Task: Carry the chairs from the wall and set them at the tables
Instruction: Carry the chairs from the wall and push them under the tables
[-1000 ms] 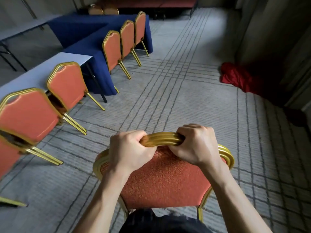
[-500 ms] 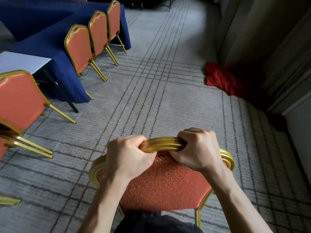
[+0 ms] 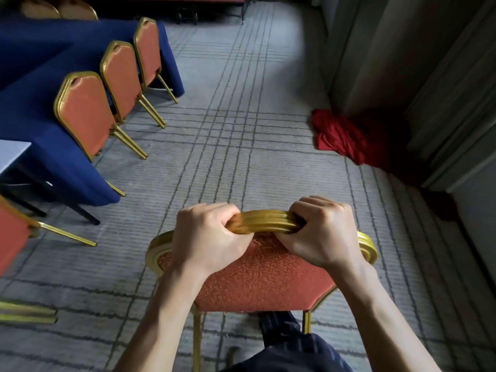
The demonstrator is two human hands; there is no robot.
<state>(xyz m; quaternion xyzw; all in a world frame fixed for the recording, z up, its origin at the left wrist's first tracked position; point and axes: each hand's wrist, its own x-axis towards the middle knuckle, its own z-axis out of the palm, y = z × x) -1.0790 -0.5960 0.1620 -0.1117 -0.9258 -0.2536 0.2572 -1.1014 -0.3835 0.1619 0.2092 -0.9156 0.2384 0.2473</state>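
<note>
Gripping the gold top rail of a chair [image 3: 263, 277], the left hand [image 3: 206, 237] and right hand [image 3: 322, 234] close fully around it on the carpet, well right of 3 chairs [image 3: 83, 111] lining the blue table [image 3: 35, 76].

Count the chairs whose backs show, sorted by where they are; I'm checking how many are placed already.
held chair, gripped by left hand and right hand: 1
chairs at the blue-clothed table: 3
cut-off chair at left edge: 1
dim far chair backs: 2
Total: 7
</note>
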